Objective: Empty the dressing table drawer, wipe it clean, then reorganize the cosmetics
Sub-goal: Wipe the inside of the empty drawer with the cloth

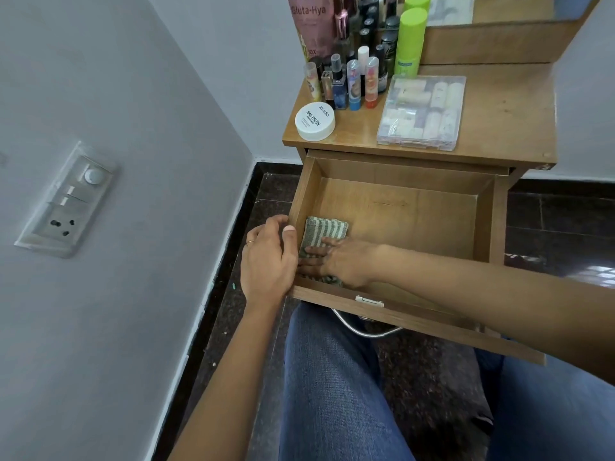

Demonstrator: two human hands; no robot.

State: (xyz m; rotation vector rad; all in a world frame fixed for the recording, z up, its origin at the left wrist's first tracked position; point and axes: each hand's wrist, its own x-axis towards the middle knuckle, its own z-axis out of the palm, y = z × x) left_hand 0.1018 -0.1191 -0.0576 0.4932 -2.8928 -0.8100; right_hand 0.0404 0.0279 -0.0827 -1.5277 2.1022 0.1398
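The drawer (416,221) is sitting pulled far out over the person's lap, emptied, and the striped cloth (319,232) is lying in its near left corner. The right hand (339,261) is pressing the cloth down with straight, flat fingers (316,251), while the left hand (266,257) is gripping the drawer's left wall, thumb hooked over the rim. Leaning hard this far out is probably risking the drawer tipping or slipping off its runners. A jolt could be toppling the small bottles (352,84) crowding the front left corner of the desk (506,121) behind the white nail polish remover jar (314,121), dropping 1 into the drawer. The far corners are risking being skipped.
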